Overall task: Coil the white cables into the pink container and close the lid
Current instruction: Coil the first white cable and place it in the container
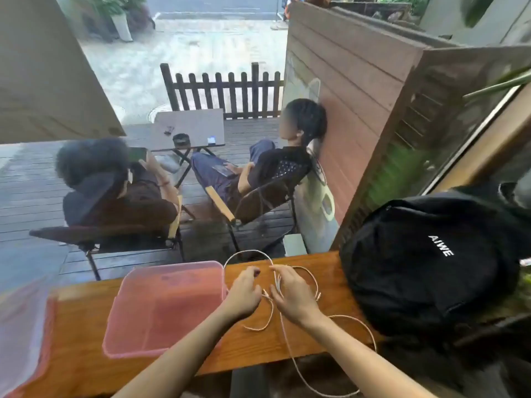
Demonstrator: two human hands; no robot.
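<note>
Now | both hands pinch white cables; pink container left of grip

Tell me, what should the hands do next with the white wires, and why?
Probably keep winding: the right hand could lay another loop into the bundle that the left hand pinches. Much of the white cables trails loose over the wooden counter edge, and none lies in the pink container yet.

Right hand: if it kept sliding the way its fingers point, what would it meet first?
Probably the loop of white cable ahead of the right hand, then the wooden counter's far edge; depth is hard to judge.
</note>
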